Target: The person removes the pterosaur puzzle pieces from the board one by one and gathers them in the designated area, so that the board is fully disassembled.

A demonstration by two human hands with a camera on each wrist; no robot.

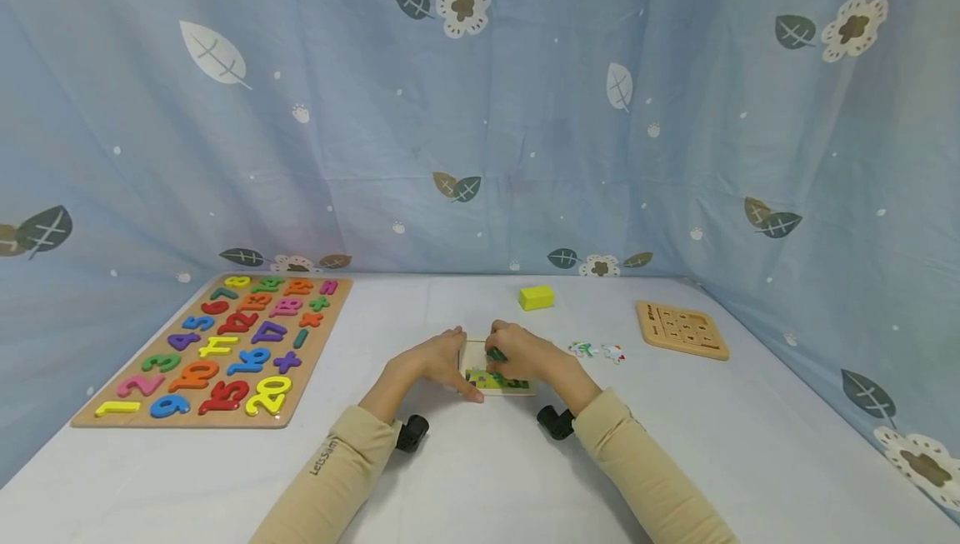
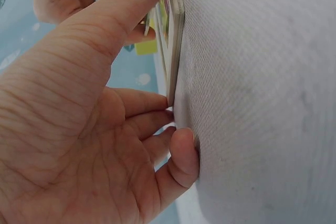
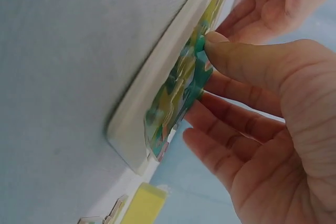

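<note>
Puzzle tray point(image 1: 471, 352) sits abt mid-desk point(image 1: 480, 486) in head cam, btwn both hands. L hand point(image 1: 441, 359) is spread along its left side, thumb at its near edge. R hand point(image 1: 525, 351) pinches a dk green piece point(image 1: 496, 354) over the tray. I've 2 loose pieces point(image 1: 581, 350) just right of it, a yellow block point(image 1: 536, 298) toward the desk's far edge, a big number board point(image 1: 225, 367) along the left edge & a small wooden number board point(image 1: 678, 345) nr the far-right corner.

L wrist cam: I get the tray side-on; grip's wide, fingertips touching its rim.

R wrist cam: thumb & fingers nip the green piece at the tray's pictured part; can't tell if it's seated. Yellow block shows beyond, nr the bottom of my view.
</note>
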